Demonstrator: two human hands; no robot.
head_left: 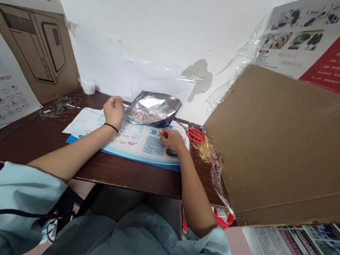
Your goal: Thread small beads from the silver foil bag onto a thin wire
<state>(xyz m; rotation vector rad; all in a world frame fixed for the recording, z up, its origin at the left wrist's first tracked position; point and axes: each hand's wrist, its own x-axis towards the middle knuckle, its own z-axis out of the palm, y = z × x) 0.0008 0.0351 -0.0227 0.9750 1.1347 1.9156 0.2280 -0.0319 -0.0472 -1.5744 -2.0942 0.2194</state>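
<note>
My left hand (113, 110) is closed in a loose fist beside the left edge of a silver foil bag (153, 108) that lies open and shows small pale pieces inside. What the left fingers pinch is too small to name. My right hand (171, 139) rests closed on a printed blue-and-white sheet (133, 141), pinching something small and dark at its fingertips. The bag sits at the far edge of the sheet, between both hands.
Red-handled scissors (194, 135) and a pile of thin golden sticks (206, 151) lie right of the sheet. A large cardboard box (283, 152) stands at right, another (38, 48) at left. Tangled thin wire (61, 106) and a white roll (88, 87) sit on the dark wooden table (29, 141).
</note>
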